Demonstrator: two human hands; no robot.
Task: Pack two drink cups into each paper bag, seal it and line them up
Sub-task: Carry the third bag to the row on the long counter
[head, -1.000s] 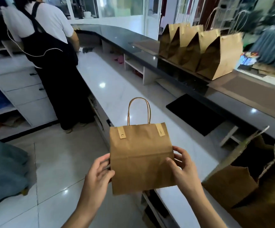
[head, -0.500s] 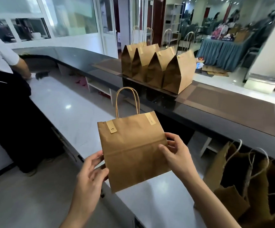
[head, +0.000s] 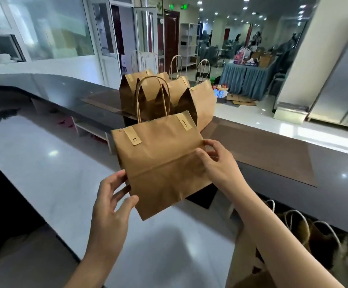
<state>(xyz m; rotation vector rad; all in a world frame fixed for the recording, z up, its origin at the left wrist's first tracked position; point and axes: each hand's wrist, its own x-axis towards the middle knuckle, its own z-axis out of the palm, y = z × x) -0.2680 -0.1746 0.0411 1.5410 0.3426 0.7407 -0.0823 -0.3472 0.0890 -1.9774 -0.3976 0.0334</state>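
While both hands (head: 110, 204) pinch it, flat kraft bag (head: 160, 163) creases.

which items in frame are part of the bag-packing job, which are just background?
Job:
- flat paper bag, held by left hand and right hand
- row of bags on the dark counter
- spare bags, lower right

Background:
- draped table
- white shelf unit

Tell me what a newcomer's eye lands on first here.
First, the flat brown paper bag held up mid-frame, the left hand pinching its lower left edge and the right hand gripping its right edge. Behind it, a row of standing bags lines the dark counter. More open bags sit at lower right.
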